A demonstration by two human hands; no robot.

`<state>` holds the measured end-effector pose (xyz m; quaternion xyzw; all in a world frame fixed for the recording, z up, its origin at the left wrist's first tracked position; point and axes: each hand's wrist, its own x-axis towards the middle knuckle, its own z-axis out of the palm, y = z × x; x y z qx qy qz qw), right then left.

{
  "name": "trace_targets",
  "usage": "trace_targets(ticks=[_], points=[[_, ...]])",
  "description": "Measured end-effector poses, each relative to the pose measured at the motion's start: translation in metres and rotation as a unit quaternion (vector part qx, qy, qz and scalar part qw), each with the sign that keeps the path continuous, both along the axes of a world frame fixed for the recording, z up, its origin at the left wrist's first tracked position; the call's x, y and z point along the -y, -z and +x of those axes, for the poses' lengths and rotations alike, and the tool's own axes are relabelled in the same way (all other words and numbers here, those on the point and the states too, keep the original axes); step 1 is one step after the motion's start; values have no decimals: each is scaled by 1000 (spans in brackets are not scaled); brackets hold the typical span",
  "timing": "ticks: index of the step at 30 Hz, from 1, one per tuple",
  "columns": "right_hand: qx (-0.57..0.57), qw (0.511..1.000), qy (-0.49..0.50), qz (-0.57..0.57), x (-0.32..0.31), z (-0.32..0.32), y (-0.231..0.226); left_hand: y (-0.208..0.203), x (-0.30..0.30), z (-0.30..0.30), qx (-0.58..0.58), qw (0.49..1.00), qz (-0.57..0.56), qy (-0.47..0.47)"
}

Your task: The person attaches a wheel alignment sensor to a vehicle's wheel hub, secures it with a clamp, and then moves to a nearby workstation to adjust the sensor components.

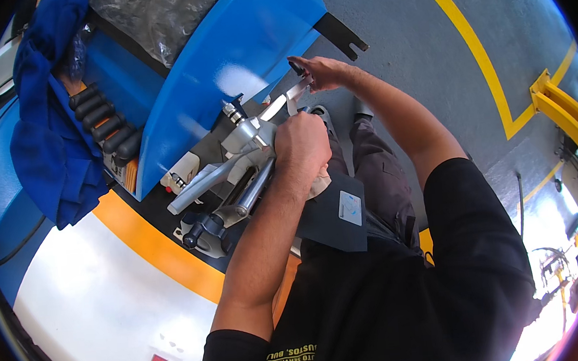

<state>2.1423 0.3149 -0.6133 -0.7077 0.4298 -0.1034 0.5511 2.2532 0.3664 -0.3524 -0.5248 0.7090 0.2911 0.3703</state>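
Note:
A silver metal clamp (248,136) with several arms and a round bar is in front of me, beside a blue curved housing. My left hand (303,141) is closed round its near part, and the fingers are mostly hidden. A pale cloth (319,182) shows under that hand. Farther off, my right hand (327,72) grips the far end of a clamp arm, by a black tip. A black star-shaped knob (205,231) sits at the clamp's lower left. Below my left hand hangs a flat dark panel (327,228) with a pale label.
The blue housing (199,72) rises beyond the clamp, with a dark slotted bar (342,36) jutting from it. Black-handled tools (101,120) stand in a row beside a blue cloth (55,144). Yellow lines (468,37) mark the grey floor. A yellow post (560,108) stands right.

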Motion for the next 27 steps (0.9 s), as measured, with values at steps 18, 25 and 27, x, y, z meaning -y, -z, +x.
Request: trace_targets(ticks=[18,25,27], points=[[31,968,194,156,8,17,17,3,-4,0,-10,999,-35,-11],[6,932,261,250,21,33,37,2,-4,0,-5,999,-31,-12],[7,914,232,332,33,32,48,2,-2,0,4,1000,-21,-11]])
